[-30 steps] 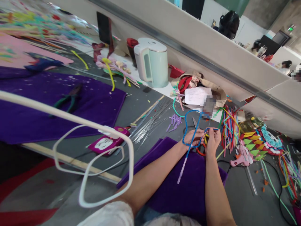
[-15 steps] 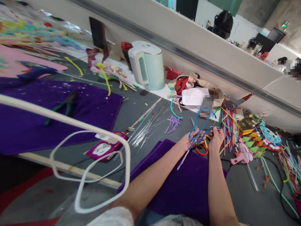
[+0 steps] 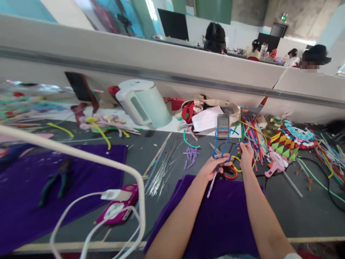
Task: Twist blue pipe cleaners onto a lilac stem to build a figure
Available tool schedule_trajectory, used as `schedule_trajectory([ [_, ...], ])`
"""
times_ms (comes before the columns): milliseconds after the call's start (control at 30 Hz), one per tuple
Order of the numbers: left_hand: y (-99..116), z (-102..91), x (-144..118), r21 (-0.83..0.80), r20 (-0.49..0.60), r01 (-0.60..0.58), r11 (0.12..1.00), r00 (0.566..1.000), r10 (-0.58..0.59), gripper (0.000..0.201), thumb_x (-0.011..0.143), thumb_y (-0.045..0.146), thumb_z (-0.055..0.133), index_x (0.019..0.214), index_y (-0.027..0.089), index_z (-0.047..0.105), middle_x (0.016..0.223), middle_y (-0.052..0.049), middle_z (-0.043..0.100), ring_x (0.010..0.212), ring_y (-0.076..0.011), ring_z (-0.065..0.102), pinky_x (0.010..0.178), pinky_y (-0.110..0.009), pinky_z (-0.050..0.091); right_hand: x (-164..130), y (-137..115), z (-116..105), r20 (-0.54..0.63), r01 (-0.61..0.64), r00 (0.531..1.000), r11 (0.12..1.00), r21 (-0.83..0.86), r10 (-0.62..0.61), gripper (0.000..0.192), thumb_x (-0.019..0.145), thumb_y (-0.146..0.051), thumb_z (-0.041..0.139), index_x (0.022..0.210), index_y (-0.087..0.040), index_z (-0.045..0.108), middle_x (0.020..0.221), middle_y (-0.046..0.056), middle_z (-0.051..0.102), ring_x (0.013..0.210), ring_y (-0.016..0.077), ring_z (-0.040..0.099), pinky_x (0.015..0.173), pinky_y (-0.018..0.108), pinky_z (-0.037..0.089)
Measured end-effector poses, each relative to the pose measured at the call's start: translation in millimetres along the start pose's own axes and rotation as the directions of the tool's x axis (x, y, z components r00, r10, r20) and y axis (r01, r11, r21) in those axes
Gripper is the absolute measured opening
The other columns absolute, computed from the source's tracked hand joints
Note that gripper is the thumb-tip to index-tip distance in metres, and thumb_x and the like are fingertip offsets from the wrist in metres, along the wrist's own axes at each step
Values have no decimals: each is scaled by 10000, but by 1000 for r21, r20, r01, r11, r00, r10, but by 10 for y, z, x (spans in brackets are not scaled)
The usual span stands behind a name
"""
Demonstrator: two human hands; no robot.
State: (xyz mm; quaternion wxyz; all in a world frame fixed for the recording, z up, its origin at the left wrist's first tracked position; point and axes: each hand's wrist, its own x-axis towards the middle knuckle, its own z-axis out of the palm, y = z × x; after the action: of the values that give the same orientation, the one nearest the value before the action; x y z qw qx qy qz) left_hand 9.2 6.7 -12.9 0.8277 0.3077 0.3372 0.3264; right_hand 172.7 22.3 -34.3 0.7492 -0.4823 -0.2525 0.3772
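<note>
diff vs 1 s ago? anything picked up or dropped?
Mostly the camera: it tilted up and levelled, so the partition and the people behind it now show. Nothing picked up or let go. The left hand and right hand still pinch the blue pipe cleaner over the purple cloth; its loop looks a little narrower. Kettle, pink glue gun and phone have not moved.

Grey worktable, low white partition behind, teal walls, dark monitor beyond

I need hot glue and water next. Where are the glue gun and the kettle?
glue gun [image 3: 275, 166]: head view, on its pink body.
kettle [image 3: 151, 108]: head view, on its pale green side wall.
</note>
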Motion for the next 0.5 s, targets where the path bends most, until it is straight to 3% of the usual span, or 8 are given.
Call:
schedule_trajectory([
  [233, 36, 74, -78, 39, -51, -4, 999, 999, 6, 259, 721, 118, 674, 978, 103, 639, 1045, -151, 687, 735, -164, 701, 324, -104, 348, 30, -3, -61, 114, -185, 980, 961, 203, 165, 283, 605, -352, 746, 645, -179, 526, 611, -33, 590, 501, 68, 513, 435, 172, 385],
  [500, -37, 75, -57, 142, -80, -86, 986, 992, 99, 336, 691, 153, 711, 1009, 99, 616, 1074, -162, 674, 820, -226, 696, 368, -154, 455, -56, -13, -29, 251, -243, 942, 969, 48, 224, 341, 654, -478, 705, 642, -160, 582, 532, -33, 538, 437, 59, 454, 392, 169, 331],
])
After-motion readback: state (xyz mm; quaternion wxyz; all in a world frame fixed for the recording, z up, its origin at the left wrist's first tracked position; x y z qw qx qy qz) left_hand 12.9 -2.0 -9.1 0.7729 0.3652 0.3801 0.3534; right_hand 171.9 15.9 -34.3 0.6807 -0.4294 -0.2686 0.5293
